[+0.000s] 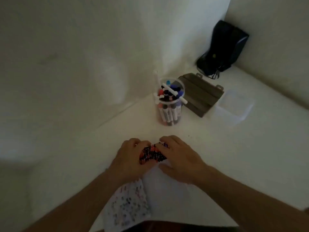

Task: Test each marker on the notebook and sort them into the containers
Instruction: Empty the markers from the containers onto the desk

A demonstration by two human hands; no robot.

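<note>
Hands: two, both low in the view and close together over the top of the notebook; left hand lies with fingers curled over the marked page; right hand rests with fingers bent down on the same page edge, thumb on the blank sheet. Whether either hand pinches the paper, I cannot tell.
Notebook: one notebook, open on the near desk edge; the left page is speckled with small dark and reddish test marks, the right page is blank white; a densely marked black-and-red page bulges up between the hands.
Markers: one bunch of markers, too crowded to count, standing upright with black, red and blue caps; one white marker lies across the rim.
Containers: one clear round cup holding the bunch; one clear flat box well to its right.
Other things: one slatted wooden board between cup and box; one dark bag in the far corner.
Edges and room: the white desk meets walls at left and far right; bare surface lies between the hands and the cup.
</note>
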